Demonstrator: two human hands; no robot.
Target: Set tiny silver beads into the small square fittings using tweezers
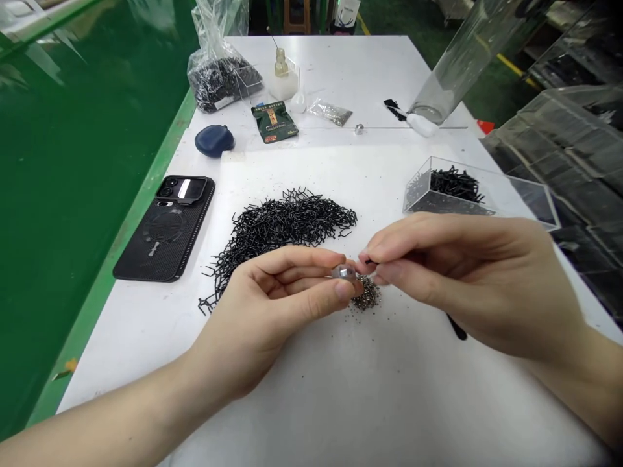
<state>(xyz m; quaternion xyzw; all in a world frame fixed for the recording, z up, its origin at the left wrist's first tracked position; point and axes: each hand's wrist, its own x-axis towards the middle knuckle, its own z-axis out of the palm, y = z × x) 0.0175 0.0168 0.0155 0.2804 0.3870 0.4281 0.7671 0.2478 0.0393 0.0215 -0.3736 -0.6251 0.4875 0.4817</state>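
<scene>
Between the thumb and fingers of my left hand (292,288) sits a small shiny faceted silver piece (344,272). My right hand (452,272), just to its right, pinches a tiny black piece (370,262); only its dark tip shows, and the fingers cover the rest. The two hands are close together above the table, fingertips nearly meeting. Under them lies a small heap of tiny metallic bits (367,295). Behind my left hand spreads a big pile of thin black bent pieces (287,220). A dark slender object (456,326) pokes out from beneath my right hand.
On the white table (302,408) are a black phone (165,227), a navy case (214,141), a green packet (274,122) and a bag of black pieces (217,81). A clear box (423,194) holds black pieces. A tall clear cylinder (457,65) stands at back right.
</scene>
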